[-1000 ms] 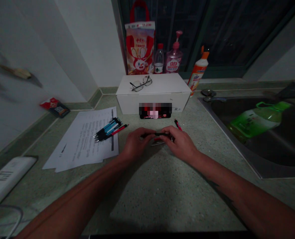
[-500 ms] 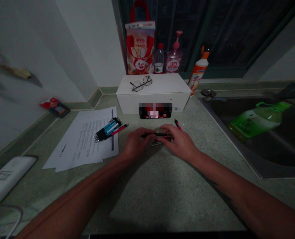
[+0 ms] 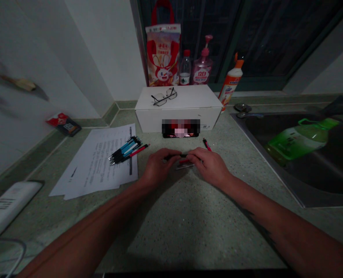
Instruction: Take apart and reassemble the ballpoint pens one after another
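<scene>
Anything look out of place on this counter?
A green plastic bottle lies on its side inside the stainless steel sink. It looks odd because the pink pump bottle and the other bottles behind the white box stand upright.

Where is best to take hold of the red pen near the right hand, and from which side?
Probably pinch the red pen at its middle, from above, with the right hand coming from the near side. The pen is thin and lies flat on the counter, slanted, and that hand is just below it.
</scene>
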Demonstrator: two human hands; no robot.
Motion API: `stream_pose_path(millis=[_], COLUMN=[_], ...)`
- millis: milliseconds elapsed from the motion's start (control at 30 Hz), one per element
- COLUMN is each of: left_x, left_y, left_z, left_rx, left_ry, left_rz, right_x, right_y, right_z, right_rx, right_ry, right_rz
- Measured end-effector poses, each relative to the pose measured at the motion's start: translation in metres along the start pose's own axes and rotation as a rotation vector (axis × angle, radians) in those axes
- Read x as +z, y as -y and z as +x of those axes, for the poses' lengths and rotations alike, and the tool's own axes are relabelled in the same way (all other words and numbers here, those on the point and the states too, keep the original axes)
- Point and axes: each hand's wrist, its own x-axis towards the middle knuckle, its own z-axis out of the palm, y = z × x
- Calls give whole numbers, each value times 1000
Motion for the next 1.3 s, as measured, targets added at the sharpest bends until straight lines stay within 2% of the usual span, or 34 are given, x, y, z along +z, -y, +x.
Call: stream_pose_path(millis=[300, 367, 433, 500, 600, 667, 767, 833, 1067, 1300], left_x=[-1, 0, 1, 1, 2, 2, 2, 2, -1, -7], left_y=[4, 5, 5, 4, 3, 3, 7, 9, 6, 9], left_z=[0, -1, -2, -3, -4, -3, 0, 2, 4, 7], left_rx=[22, 110, 261, 391, 431, 380, 251, 190, 197, 206], left_ry=[43, 119, 239, 357, 439, 398, 268, 235, 265, 287], left_rz=[52, 128, 224, 309, 385, 408, 459, 499, 581, 624], right_x=[-4, -4, -4, -3, -1, 1, 1, 0, -6, -10], right_y=[0, 0, -1, -1, -2, -1, 0, 1, 4, 2], right_z=[1, 2, 2, 2, 2, 1, 0, 0, 1, 3], right_rx=[-7, 16, 40, 34, -1, -15, -21, -16, -48, -6], right_ry=[-10, -27, -32, 10, 129, 187, 231, 248, 277, 290], right_rz=[-13, -25, -41, -69, -119, -168, -246, -293, -403, -406])
